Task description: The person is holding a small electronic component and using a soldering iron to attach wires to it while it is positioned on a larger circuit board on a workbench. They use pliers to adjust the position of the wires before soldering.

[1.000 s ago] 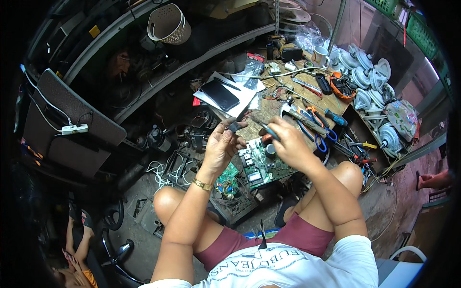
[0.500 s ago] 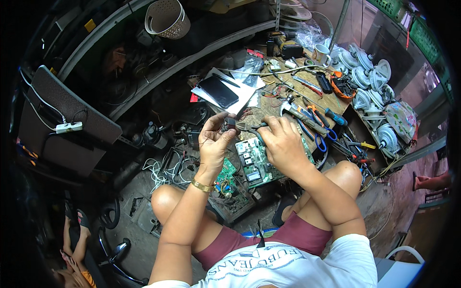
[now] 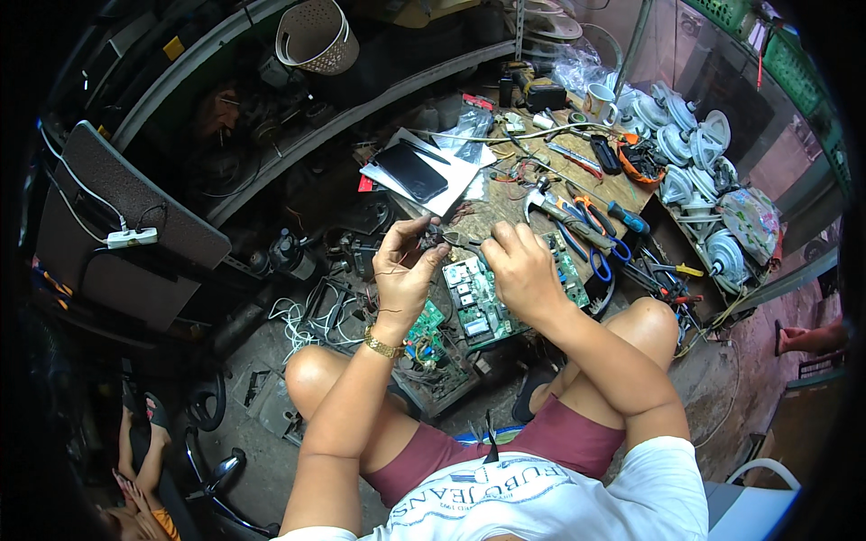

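Observation:
Between the thumb and fingers of my left hand (image 3: pixel 403 268) is a small dark part (image 3: pixel 433 237), maybe a coil or motor piece; its exact kind does not show. My right hand (image 3: pixel 521 270) is closed round a pair of pliers (image 3: pixel 462 240), whose metal jaws reach the small part. Most of the handles are hidden under my fingers. A thin wire hangs by my left wrist. Below my right hand lies a green circuit board (image 3: pixel 478 311) with white components. Another green board (image 3: pixel 426 335) sits lower, beside my left forearm.
On the wooden bench (image 3: pixel 505 206) are a black phone (image 3: pixel 411 173) on papers, a hammer (image 3: pixel 564 216), blue-handled scissors (image 3: pixel 603 261), a screwdriver (image 3: pixel 629 217) and a mug (image 3: pixel 599 102). Several white round parts (image 3: pixel 677 144) fill the right side. White cables (image 3: pixel 302 325) lie left of my knee.
My left fingers have turned the small dark part, and the pliers' jaws now meet it at a different angle. My right hand has rotated slightly, with its fingers curled more.

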Demonstrator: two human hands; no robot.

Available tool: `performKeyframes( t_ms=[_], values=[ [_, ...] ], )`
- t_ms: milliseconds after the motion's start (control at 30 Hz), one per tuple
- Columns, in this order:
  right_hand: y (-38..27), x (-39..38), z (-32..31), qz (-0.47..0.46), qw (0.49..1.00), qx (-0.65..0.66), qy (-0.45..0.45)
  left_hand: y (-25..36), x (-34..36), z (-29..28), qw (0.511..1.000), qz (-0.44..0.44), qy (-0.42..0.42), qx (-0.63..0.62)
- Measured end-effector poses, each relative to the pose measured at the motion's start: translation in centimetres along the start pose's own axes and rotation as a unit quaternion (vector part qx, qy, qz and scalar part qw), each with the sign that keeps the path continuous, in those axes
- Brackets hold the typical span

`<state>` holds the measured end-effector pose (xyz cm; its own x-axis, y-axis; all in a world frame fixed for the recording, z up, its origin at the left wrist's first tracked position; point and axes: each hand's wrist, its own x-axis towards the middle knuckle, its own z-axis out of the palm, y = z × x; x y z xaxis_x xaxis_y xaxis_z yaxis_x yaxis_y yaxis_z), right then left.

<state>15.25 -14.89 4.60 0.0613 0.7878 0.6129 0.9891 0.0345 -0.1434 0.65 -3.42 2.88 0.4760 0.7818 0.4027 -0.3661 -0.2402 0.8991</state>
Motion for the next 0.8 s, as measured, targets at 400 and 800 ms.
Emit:
performKeyframes(
  t_ms=[400, 800],
  values=[
    [1.7, 1.2, 0.0, 0.004, 0.985, 0.013, -0.17, -0.1, 0.5, -1.9, 0.968, -0.066, -0.071, 0.23],
    [2.3, 0.8, -0.8, 0.068, 0.975, 0.135, -0.164, -1.9, 1.0, -1.7, 0.973, -0.227, -0.036, -0.034]
  ],
)
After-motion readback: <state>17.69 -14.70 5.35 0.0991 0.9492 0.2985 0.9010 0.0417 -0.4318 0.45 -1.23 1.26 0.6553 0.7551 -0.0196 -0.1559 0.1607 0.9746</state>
